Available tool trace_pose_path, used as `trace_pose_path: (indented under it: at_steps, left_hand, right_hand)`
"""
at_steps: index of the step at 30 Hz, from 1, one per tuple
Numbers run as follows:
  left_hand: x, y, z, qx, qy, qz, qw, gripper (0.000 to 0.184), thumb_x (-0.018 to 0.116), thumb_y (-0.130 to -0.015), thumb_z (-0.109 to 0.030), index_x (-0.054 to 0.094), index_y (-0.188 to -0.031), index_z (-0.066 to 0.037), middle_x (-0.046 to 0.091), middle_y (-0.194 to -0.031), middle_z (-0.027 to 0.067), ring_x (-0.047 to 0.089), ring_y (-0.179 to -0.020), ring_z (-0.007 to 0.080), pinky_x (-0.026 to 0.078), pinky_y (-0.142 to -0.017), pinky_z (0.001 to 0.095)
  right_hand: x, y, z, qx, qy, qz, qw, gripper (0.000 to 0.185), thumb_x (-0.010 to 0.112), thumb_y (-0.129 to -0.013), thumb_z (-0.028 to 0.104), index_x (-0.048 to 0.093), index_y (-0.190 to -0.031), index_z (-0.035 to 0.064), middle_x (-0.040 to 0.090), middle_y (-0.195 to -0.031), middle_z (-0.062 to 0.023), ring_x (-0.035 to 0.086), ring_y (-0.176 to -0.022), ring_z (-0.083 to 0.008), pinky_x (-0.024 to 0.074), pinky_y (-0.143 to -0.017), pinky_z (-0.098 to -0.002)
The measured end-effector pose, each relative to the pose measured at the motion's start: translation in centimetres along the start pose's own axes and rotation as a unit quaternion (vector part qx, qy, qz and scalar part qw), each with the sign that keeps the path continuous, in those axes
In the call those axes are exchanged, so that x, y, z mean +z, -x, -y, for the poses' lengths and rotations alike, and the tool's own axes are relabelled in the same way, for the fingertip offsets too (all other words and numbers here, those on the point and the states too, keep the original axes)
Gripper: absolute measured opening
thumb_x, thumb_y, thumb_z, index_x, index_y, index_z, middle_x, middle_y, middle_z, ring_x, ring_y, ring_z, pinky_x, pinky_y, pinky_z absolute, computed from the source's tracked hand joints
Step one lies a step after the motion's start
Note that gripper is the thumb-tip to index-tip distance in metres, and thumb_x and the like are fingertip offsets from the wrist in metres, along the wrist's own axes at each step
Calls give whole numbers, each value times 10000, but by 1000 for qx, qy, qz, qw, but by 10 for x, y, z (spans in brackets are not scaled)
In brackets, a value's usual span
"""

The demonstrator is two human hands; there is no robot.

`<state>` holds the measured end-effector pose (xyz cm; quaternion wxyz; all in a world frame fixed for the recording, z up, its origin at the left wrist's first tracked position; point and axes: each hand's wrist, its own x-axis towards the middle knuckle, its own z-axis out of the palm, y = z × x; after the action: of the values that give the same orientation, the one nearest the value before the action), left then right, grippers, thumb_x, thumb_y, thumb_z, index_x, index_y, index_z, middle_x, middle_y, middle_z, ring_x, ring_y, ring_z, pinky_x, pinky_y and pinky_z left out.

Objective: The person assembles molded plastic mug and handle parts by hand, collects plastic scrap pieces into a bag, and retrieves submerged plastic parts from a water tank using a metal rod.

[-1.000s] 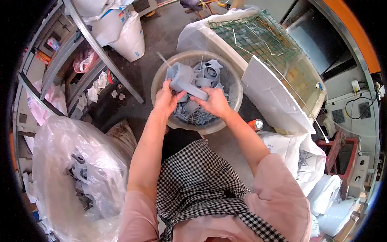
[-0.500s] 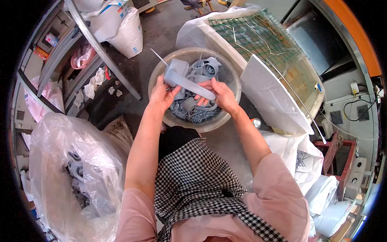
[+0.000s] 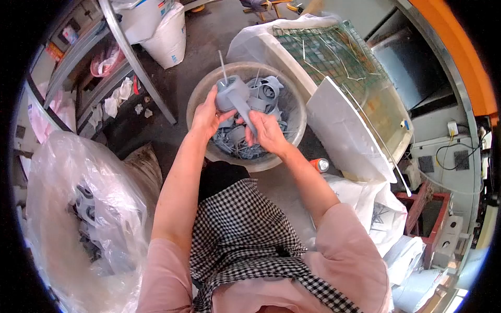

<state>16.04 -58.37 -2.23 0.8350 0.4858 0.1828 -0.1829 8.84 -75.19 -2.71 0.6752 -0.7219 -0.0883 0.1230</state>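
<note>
A grey moulded plastic part point(image 3: 231, 93) is held over a large round basin point(image 3: 195, 94). It has a rounded, cup-like body, a long flat arm, and a thin sprue point(image 3: 222, 63) sticking up from the body. My left hand point(image 3: 207, 113) grips the body from its left side. Lower right, my right hand point(image 3: 265, 130) has its fingers closed around the end of the flat arm. Under both hands, the basin holds several similar grey parts point(image 3: 267, 91) and a heap of thin grey plastic sprues point(image 3: 235, 143).
A clear plastic bag point(image 3: 115, 193) with grey parts stands at lower left. On the right are a tub point(image 3: 308, 75) with green netting point(image 3: 334, 52), a leaning white board point(image 3: 347, 130) and a spray can point(image 3: 320, 165). White sacks point(image 3: 166, 39) and a metal rack point(image 3: 138, 62) occupy the upper left.
The grey part has turned so its arm points more steeply down and its sprue stands nearly upright. My right hand has moved left and down with the arm's end.
</note>
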Motion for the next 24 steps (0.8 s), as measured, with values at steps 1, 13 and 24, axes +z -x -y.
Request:
trace_pose_path:
  at_steps: [1, 13, 24]
  left_hand:
    - [-3, -2, 0, 2, 8, -4, 1000, 531, 539, -914, -381, 468, -1204, 58, 538, -1104, 168, 593, -959, 260, 584, -766, 377]
    - [-18, -21, -2, -33, -55, -22, 998, 687, 670, -795, -481, 491, -1164, 70, 438, -1099, 153, 544, -905, 205, 564, -680, 318]
    - [-3, -6, -6, -62, -78, -77, 992, 631, 654, -817, -465, 518, -1139, 61, 476, -1101, 161, 559, -885, 209, 591, -685, 320]
  right_hand:
    - [3, 0, 0, 0, -49, 15, 999, 476, 314, -1005, 375, 570, -1066, -22, 608, -639, -73, 609, -583, -141, 483, -537, -251]
    - [-29, 3, -26, 70, -96, -111, 987, 430, 365, -1000, 275, 540, -1075, -109, 655, -853, -185, 674, -743, -245, 552, -670, -301]
    - [-24, -1, -33, 8, -127, -114, 985, 331, 437, -944, 23, 403, -1267, -39, 617, -1016, -184, 652, -896, -255, 543, -766, -313]
